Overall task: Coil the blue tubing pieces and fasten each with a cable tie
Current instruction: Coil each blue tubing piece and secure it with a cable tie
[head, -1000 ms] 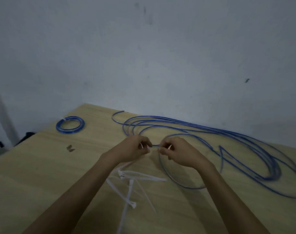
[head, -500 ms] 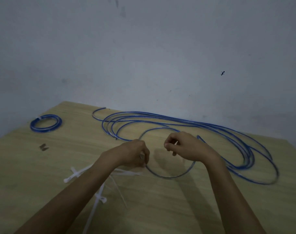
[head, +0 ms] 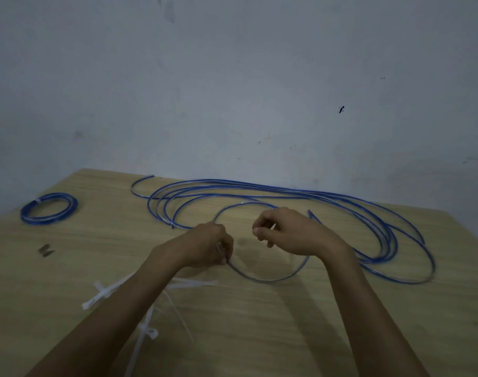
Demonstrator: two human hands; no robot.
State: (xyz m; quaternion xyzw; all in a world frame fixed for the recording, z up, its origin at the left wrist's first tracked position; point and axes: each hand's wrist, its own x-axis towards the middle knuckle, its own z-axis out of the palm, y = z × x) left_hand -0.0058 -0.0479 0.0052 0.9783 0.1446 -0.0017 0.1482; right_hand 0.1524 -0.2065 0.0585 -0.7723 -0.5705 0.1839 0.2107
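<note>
While left hand [head: 205, 247] fingers pinch the tubing loop [head: 265, 278] — right hand [head: 289, 232] fingers curl on it too.

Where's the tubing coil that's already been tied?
In the head view, the tied coil lies alone at the table's far left, left of the loose tubing.

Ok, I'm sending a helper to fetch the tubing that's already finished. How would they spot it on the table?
Start at the light wooden table against the grey wall and go to its far left corner. There lies the small tight coil of blue tubing, apart from both hands. Unlike the long loose blue tubing loops sprawled along the wall, it is wound into a compact ring with a pale tie on its rim.
</note>
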